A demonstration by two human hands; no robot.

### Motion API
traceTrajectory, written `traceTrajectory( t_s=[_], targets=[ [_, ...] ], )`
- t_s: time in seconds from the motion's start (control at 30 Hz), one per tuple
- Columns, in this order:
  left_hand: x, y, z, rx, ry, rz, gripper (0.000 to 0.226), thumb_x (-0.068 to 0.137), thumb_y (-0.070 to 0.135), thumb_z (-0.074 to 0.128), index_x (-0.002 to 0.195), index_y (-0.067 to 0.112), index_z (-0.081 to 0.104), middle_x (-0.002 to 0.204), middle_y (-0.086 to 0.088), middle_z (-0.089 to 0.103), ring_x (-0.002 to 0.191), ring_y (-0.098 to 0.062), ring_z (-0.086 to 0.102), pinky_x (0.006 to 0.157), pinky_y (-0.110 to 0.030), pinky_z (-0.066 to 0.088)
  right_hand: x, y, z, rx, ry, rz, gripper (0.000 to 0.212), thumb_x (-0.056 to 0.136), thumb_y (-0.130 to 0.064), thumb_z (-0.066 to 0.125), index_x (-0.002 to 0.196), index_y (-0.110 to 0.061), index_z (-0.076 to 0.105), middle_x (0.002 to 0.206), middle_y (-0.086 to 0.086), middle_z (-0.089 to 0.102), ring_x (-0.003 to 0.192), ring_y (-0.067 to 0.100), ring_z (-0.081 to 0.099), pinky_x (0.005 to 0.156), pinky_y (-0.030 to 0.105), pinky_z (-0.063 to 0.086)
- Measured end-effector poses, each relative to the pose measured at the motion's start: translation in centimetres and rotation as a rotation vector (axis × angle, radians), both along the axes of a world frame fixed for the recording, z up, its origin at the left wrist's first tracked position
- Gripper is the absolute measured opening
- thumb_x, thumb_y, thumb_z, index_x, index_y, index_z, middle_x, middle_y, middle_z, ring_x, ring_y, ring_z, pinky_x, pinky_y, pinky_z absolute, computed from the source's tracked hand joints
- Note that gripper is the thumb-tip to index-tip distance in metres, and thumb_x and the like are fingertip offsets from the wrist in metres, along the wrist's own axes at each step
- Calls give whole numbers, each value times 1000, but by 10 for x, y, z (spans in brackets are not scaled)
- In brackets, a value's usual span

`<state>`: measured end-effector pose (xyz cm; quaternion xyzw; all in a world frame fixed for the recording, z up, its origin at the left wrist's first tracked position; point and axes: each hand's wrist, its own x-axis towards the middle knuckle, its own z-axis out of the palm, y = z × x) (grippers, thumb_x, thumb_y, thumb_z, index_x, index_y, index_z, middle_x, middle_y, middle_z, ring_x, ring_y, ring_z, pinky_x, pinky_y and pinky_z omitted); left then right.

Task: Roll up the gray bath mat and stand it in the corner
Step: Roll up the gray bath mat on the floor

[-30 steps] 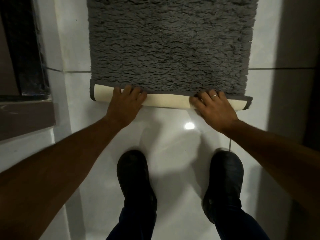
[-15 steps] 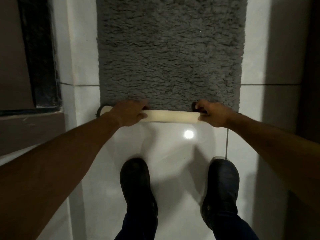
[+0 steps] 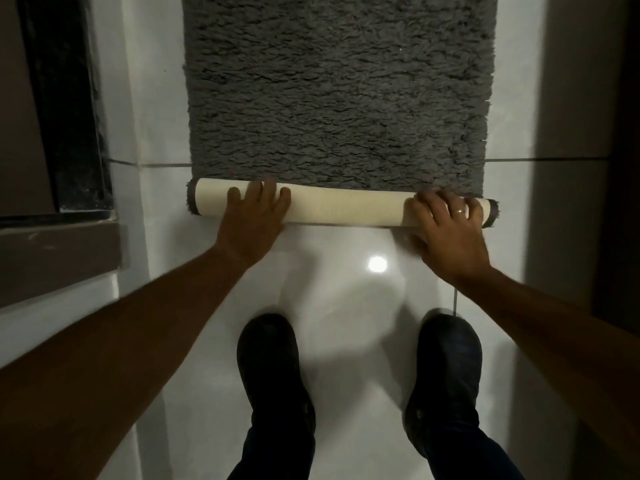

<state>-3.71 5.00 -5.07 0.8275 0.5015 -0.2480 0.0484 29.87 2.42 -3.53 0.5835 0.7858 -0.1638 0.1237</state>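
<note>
The gray shaggy bath mat (image 3: pixel 336 88) lies flat on the white tiled floor and runs off the top of the view. Its near end is wound into a tight roll (image 3: pixel 346 207) that shows the cream backing. My left hand (image 3: pixel 254 218) rests palm down on the left part of the roll, fingers spread over its top. My right hand (image 3: pixel 446 226) presses on the right part near the roll's end, fingers curved over it, a ring on one finger.
My two dark shoes (image 3: pixel 273 372) stand on the glossy floor (image 3: pixel 346 282) just behind the roll. A dark door frame (image 3: pixel 65 109) and a gray ledge (image 3: pixel 59 258) are at the left. A shadowed wall (image 3: pixel 588 133) runs along the right.
The roll has grown thicker and moved away from me along the mat. Both hands went from gripping the edge to lying flatter on top of the roll.
</note>
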Motion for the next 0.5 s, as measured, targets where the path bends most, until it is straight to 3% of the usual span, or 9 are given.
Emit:
traceTrajectory(
  t_s=[0.07, 0.23, 0.3, 0.43, 0.5],
  targets=[
    [3, 12, 1, 4, -17, 20, 54, 89, 42, 62, 130, 12, 45, 123, -19, 56, 107, -36, 50, 81, -48, 44, 5, 10, -2, 8, -12, 23, 47, 90, -28, 59, 134, -12, 52, 141, 20, 51, 125, 45, 46, 100, 62, 33],
    [-10, 34, 5, 59, -284, 104, 37, 91, 33, 62, 118, 8, 59, 97, -19, 70, 88, -38, 59, 77, -46, 42, 6, 61, -5, 28, 70, -9, 47, 95, -25, 57, 141, -17, 47, 132, 20, 57, 121, 42, 48, 102, 61, 32],
    [-11, 43, 6, 92, -328, 130, 36, 95, 32, 55, 119, 6, 59, 101, -22, 69, 88, -39, 61, 78, -48, 43, 5, 70, -4, 22, 71, -49, 44, 96, -21, 53, 139, -13, 46, 135, 19, 59, 127, 40, 48, 108, 62, 28],
    [-4, 47, 8, 114, -335, 210, 36, 98, 29, 49, 126, 8, 57, 130, -28, 52, 105, -43, 56, 93, -56, 44, -4, 64, -5, 25, 57, -48, 37, 97, -15, 51, 133, -8, 52, 150, 17, 48, 140, 39, 38, 114, 64, 23],
    [3, 45, 8, 220, -297, 254, 33, 96, 27, 53, 125, 13, 57, 127, -23, 55, 111, -41, 53, 102, -58, 38, -7, 56, -8, 28, 56, -56, 43, 101, -28, 47, 138, -7, 48, 156, 18, 39, 144, 39, 33, 116, 65, 19]
  ],
)
